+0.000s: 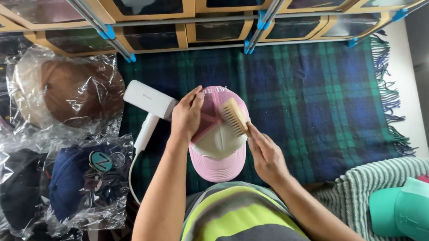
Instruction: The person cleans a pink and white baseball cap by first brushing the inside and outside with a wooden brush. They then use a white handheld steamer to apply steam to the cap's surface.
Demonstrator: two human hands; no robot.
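A pink cap with a pale front panel lies on a blue and green plaid blanket, its brim toward me. My left hand grips the cap's crown on its left side. My right hand holds a small wooden brush by its handle, with the bristle head resting against the top right of the cap.
A white handheld steamer with a cord lies just left of the cap. Several caps in clear plastic bags are piled at the left. A teal cap sits on a striped cloth at the lower right. Cardboard boxes on a rack line the far edge.
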